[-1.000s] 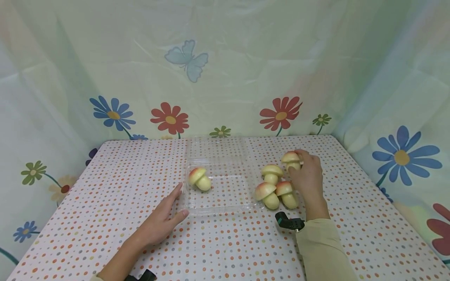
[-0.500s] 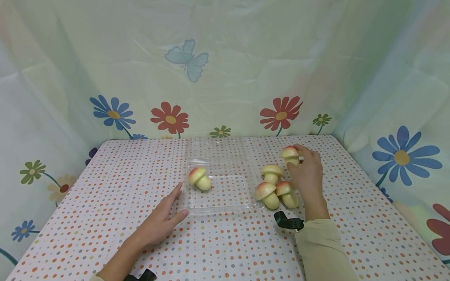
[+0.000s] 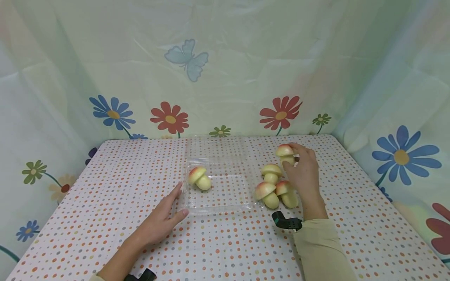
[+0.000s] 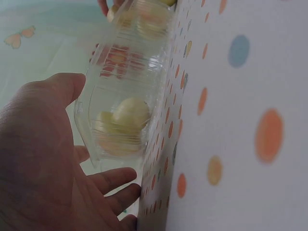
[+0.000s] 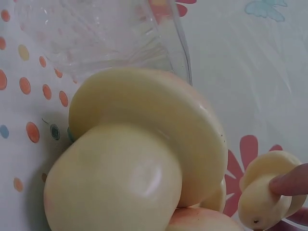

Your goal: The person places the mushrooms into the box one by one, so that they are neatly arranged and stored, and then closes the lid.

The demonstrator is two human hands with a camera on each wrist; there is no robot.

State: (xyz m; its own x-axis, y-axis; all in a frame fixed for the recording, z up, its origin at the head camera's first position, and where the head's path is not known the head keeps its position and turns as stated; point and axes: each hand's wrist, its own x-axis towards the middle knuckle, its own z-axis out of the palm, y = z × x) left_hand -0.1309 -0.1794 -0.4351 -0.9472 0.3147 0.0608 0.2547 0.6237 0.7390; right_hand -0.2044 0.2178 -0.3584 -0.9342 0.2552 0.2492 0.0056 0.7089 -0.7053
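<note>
My right hand pinches a toy mushroom with a red-tinged cap and pale stem. In the right wrist view, a fingertip presses on that mushroom's stem, off the table. Three similar mushrooms lie clustered just left of this hand. A clear plastic clamshell box stands mid-table, its lid laid back. Inside at the left lies one tilted mushroom. My left hand rests at the box's left side, fingers relaxed; its thumb is at the rim in the left wrist view.
A dotted cloth covers the table. Behind and on both sides hangs a flower-printed curtain. A black wrist device sits by the right sleeve, and another by the left forearm.
The right hand has lifted its mushroom slightly and carried it a little to the left. My left hand, the box and the other mushrooms stay where they were.
</note>
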